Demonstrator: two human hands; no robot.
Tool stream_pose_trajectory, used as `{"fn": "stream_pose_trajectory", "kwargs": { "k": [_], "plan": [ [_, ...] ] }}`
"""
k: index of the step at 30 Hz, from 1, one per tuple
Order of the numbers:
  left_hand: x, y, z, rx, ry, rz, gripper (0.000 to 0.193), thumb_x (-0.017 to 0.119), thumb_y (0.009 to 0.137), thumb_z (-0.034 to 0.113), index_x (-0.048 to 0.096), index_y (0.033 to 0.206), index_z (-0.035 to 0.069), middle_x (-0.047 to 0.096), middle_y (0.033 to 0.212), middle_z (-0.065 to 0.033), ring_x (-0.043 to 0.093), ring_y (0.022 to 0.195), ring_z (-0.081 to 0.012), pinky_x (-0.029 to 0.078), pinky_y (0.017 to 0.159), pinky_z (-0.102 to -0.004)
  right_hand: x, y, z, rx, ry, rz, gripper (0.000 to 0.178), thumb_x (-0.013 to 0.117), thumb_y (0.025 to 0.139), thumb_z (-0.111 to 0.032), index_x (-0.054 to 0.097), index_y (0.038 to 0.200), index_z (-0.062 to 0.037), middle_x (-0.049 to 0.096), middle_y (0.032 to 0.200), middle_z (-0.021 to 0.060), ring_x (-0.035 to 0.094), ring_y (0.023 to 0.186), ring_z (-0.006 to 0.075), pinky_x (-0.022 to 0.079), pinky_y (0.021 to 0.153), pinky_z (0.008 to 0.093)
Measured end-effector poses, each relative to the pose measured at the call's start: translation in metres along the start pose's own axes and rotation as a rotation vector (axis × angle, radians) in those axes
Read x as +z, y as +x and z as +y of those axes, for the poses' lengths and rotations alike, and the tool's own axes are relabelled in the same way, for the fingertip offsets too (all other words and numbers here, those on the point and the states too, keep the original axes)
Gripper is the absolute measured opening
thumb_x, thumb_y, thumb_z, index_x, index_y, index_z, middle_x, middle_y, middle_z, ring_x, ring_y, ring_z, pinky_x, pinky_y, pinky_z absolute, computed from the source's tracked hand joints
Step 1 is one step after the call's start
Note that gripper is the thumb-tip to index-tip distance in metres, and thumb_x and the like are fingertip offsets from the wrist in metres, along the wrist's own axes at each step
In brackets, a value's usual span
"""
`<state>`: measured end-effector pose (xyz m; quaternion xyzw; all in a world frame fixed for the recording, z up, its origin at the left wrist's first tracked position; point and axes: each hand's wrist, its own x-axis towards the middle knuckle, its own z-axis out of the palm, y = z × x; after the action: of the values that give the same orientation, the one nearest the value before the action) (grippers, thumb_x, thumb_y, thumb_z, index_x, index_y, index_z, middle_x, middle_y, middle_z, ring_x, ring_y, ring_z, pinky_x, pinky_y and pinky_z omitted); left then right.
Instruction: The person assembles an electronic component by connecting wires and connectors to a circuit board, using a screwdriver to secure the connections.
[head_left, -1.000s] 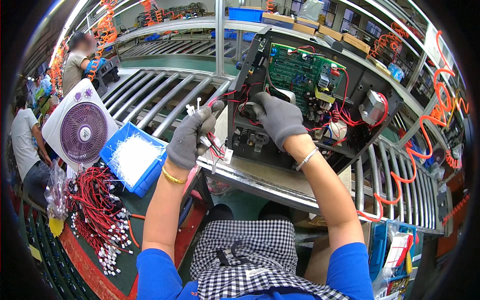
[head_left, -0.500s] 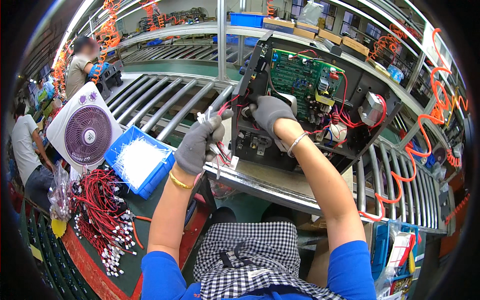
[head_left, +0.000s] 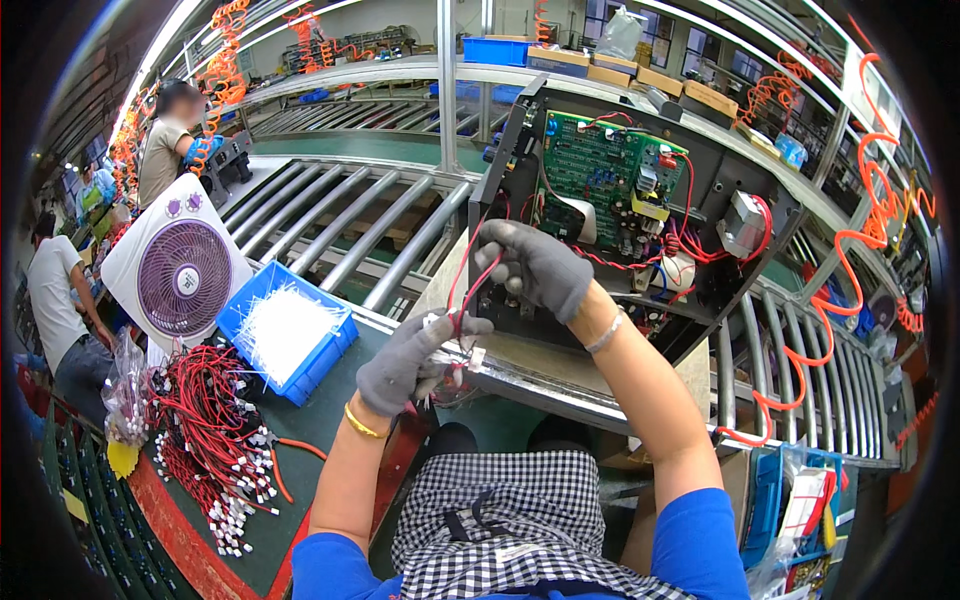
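Observation:
A grey glove covers my left hand [head_left: 405,365], closed around red and black wires that end in white connectors. My right hand [head_left: 535,265], gloved too, pinches the same red and black wires [head_left: 468,290] higher up, in front of the open black metal housing [head_left: 505,305]. Inside that housing sits a green circuit board [head_left: 590,165] with red wires running to a silver boxed part [head_left: 742,225]. Where the upper ends of the held wires go is partly hidden by my right hand.
Left of me, a blue bin [head_left: 325,350] of white zip ties stands beside a heap of red-black wire harnesses [head_left: 205,400]. A white-and-purple fan [head_left: 185,280] leans behind them. Roller conveyor [head_left: 400,240] runs past the housing. An orange coiled hose [head_left: 785,375] hangs right. Co-workers stand far left.
My right hand has come out of the housing, toward me and to the left, with the wires in its fingers. My left hand has moved lower, nearer to me.

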<state>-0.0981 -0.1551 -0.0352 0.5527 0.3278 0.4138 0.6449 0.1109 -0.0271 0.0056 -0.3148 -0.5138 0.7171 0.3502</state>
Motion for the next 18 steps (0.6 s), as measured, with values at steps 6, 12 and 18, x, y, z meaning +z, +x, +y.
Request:
{"fn": "stream_pose_trajectory", "kwargs": {
  "k": [6, 12, 18],
  "plan": [
    [-0.008, -0.01, -0.028, 0.025, -0.33, 0.102, 0.07, 0.042, 0.099, 0.062, 0.049, 0.14, 0.005, 0.07, 0.104, -0.0153, 0.048, 0.047, -0.0034, 0.025, 0.033, -0.0153, -0.014, -0.042, -0.007, -0.023, -0.153, -0.037, 0.051, 0.055, 0.102, -0.037, 0.049, 0.139, -0.0028, 0.064, 0.127, 0.0104, 0.068, 0.1, 0.0186, 0.057, 0.071, 0.0258],
    [-0.007, -0.024, -0.04, 0.031, -0.311, 0.161, 0.075, 0.04, 0.099, 0.064, 0.039, 0.149, 0.008, 0.07, 0.102, -0.0148, 0.038, 0.044, -0.0024, 0.027, 0.033, -0.015, -0.007, -0.067, -0.015, -0.009, -0.382, 0.179, 0.041, 0.055, 0.102, -0.033, 0.061, 0.131, -0.0048, 0.065, 0.089, -0.0001, 0.059, 0.074, 0.0063, 0.044, 0.057, 0.0178],
    [0.007, -0.014, -0.03, 0.03, -0.109, 0.219, 0.055, 0.058, 0.096, 0.032, 0.045, 0.144, 0.007, 0.067, 0.089, -0.0094, 0.034, 0.041, -0.0031, 0.028, 0.032, -0.0168, 0.008, -0.055, 0.008, 0.011, -0.276, 0.086, 0.034, 0.053, 0.102, -0.035, 0.065, 0.108, -0.0038, 0.058, 0.078, -0.001, 0.053, 0.062, 0.0064, 0.042, 0.052, 0.0197]
  ]
}}
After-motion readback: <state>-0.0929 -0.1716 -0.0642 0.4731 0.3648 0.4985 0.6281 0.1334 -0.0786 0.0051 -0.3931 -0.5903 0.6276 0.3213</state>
